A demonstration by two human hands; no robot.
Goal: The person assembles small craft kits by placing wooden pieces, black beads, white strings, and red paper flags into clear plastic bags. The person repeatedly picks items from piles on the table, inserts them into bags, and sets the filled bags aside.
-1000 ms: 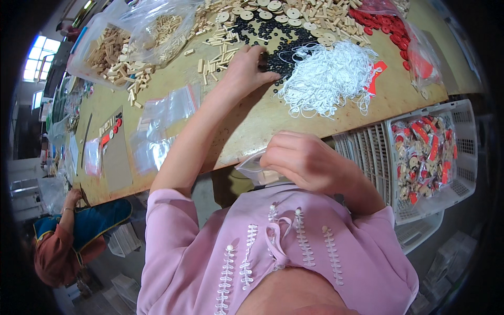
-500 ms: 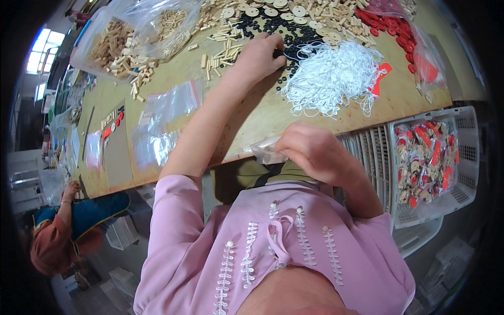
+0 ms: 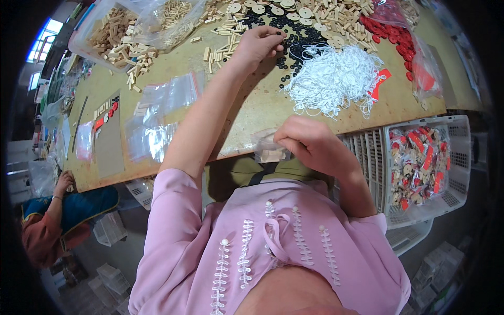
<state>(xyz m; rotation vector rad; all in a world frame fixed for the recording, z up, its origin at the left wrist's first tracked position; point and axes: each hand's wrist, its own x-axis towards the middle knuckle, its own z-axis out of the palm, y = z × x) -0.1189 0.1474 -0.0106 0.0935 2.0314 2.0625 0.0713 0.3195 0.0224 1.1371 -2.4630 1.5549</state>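
My left hand (image 3: 258, 48) is reaching over the far part of the table, at the edge of a spread of small black rings (image 3: 298, 38). Its thumb and finger are pinched on a small black ring (image 3: 279, 33). By the table's front edge, my right hand (image 3: 311, 143) grips the rim of a clear plastic bag (image 3: 262, 140). Light wooden pieces (image 3: 273, 155) show in the bottom of that bag. Between the two hands, to the right, lies a tangled heap of white string loops (image 3: 332, 79).
Wooden sticks spill from a clear bin (image 3: 84, 55) at far left. Wooden discs (image 3: 306, 12) and red discs (image 3: 401, 44) lie at the back. Flat empty bags (image 3: 173, 95) lie left. A white crate (image 3: 461, 157) with filled bags stands right. Another person's hand (image 3: 64, 181) is lower left.
My left hand has lifted slightly away from the black rings with one between its fingertips. The bag in my right hand has tilted, and its wooden pieces now show.
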